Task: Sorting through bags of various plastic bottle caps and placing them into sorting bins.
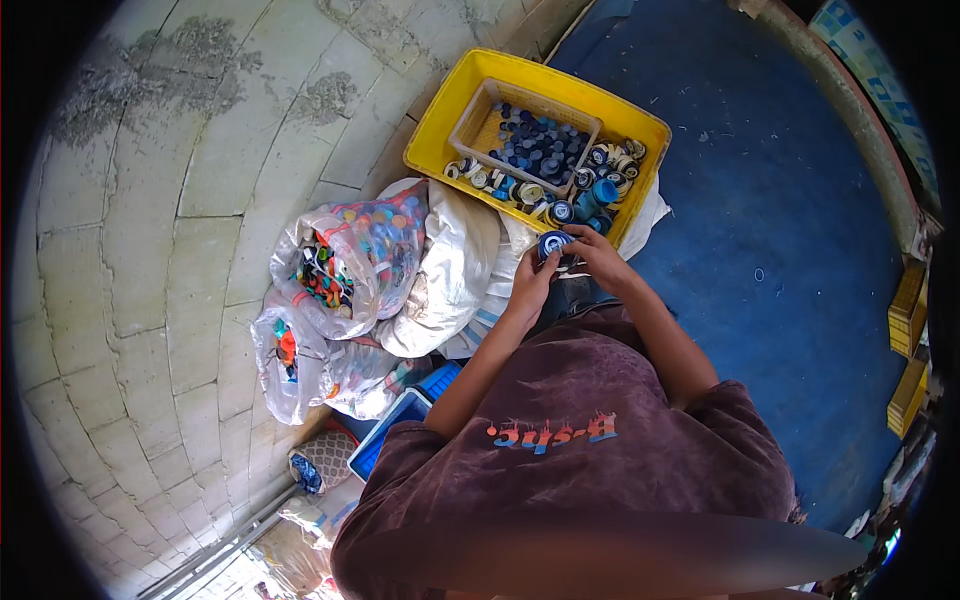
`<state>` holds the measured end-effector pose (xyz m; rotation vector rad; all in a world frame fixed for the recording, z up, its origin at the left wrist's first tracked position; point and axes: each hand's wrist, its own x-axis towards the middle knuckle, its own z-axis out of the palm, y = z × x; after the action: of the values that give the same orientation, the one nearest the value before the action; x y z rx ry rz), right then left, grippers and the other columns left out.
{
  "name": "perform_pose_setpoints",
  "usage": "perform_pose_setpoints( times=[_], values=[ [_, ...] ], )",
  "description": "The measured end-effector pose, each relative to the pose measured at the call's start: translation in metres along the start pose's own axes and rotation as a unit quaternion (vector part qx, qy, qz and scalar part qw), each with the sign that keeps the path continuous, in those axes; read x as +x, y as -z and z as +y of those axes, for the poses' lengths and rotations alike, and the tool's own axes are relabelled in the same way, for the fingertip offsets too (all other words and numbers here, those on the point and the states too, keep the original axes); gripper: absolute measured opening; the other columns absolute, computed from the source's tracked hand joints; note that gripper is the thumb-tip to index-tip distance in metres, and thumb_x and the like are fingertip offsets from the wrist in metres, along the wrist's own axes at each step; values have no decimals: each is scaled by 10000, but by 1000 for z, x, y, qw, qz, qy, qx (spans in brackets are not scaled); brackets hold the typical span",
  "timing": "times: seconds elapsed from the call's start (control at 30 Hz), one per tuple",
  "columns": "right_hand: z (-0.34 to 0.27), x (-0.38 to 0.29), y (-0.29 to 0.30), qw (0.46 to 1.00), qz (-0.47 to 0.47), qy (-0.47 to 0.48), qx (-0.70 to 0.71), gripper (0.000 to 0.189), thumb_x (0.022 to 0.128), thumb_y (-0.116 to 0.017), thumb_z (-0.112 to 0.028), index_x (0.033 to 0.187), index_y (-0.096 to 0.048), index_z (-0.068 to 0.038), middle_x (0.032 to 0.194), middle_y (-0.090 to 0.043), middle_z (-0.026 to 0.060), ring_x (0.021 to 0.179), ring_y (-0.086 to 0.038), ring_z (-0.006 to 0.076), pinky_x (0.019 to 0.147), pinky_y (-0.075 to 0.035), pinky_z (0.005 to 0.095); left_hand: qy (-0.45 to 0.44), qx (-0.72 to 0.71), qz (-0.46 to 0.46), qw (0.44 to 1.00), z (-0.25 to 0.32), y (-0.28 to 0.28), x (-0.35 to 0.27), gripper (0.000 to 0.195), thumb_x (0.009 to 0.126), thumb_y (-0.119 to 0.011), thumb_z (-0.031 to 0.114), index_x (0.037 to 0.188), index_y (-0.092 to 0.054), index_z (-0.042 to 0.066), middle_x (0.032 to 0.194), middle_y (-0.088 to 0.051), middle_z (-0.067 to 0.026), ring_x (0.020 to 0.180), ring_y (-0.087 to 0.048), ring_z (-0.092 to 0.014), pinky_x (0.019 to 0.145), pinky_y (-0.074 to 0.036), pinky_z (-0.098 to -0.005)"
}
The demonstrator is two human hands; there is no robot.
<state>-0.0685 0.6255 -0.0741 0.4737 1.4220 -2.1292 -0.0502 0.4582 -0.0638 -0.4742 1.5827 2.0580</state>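
My left hand (532, 285) and my right hand (598, 257) meet at the near edge of a yellow plastic tub (651, 124). Between their fingers is a dark blue round cap (553, 243) with a white emblem on top; its lower part is partly hidden by the fingers. Inside the tub, a translucent plastic basket (469, 135) holds many small blue bottle caps (541, 142). Around that basket lie larger dark and white caps (531, 193). A light blue bottle neck with its cap (596, 196) lies among them, just beyond my right hand.
At the left, clear plastic bags (397, 225) of colourful caps lean by a white woven sack (457, 277). Blue crates (401, 420) stand near my left elbow. A block wall (202, 247) bounds the left; a blue floor covering (780, 202) spreads right, with yellow boxes (906, 307) beyond.
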Motion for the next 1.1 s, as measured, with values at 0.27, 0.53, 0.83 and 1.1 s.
perform_pose_setpoints(
  times=[0.27, 0.53, 0.83, 1.1],
  values=[
    [21, 16, 56, 987, 135, 76, -43, 549, 910, -657, -128, 1391, -435, 17, 1136, -630, 152, 960, -623, 167, 799, -523, 276, 1, 105, -17, 994, -32, -38, 64, 467, 946, -655, 170, 1331, -484, -32, 1197, -591, -108, 1018, -607, -152, 804, -515, -271],
    [15, -15, 82, 980, 179, 0, -88, 614, 929, -656, -240, 1458, -411, -49, 1307, -579, 169, 1155, -562, 211, 918, -479, 314, 82, 144, -26, 986, -23, -16, 73, 655, 947, -642, 218, 1486, -323, 26, 1368, -491, -157, 1100, -590, -202, 853, -494, -319],
    [1, 10, 61, 975, 128, 45, -177, 490, 915, -651, -231, 1344, -526, -28, 1297, -589, 173, 1183, -562, 260, 986, -442, 343, 123, 91, -32, 988, -12, 28, 50, 415, 974, -580, 284, 1332, -520, 85, 1186, -614, -43, 1013, -615, -164, 843, -462, -313],
    [-4, 65, -19, 965, -45, 13, -257, 400, 899, -662, -239, 1230, -604, -21, 1153, -653, 147, 1056, -625, 218, 922, -473, 326, 66, -31, 80, 994, -6, 82, -6, 341, 981, -570, 279, 1269, -554, 97, 1147, -620, -18, 970, -616, -141, 781, -453, -272]
  ],
)
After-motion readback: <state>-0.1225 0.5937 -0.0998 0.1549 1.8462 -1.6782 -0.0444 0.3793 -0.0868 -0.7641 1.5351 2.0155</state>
